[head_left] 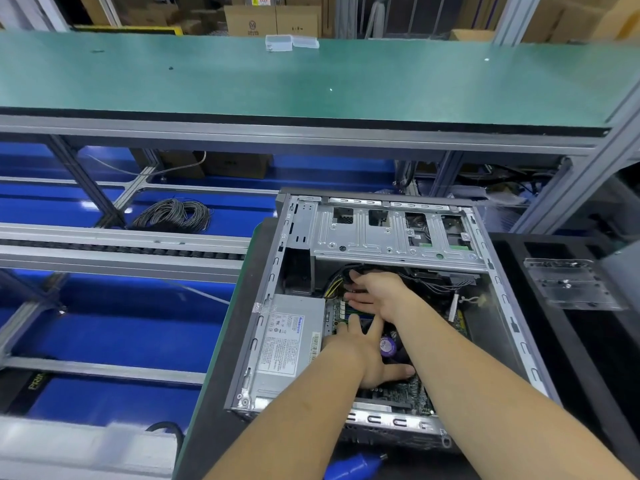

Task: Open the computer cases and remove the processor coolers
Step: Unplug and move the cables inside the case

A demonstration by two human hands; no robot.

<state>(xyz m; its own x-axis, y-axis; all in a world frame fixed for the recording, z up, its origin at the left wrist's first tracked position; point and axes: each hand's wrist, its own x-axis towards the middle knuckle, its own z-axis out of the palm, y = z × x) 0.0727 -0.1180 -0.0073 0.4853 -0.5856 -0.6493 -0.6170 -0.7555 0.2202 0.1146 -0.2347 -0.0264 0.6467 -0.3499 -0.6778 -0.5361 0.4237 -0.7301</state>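
Case (384,306) lies open on the bench, so it's the cooler step now. Left hand (367,355) rests flat, fingers straight, on the cooler (389,346) mid-board; right hand (377,292) reaches twd cables (349,275), grip unclear. Next, I'd guess: unplug fan lead, free the fasteners.

Dark mat (221,393) w/ open computer case (498,306); blue tool (353,465) at front.
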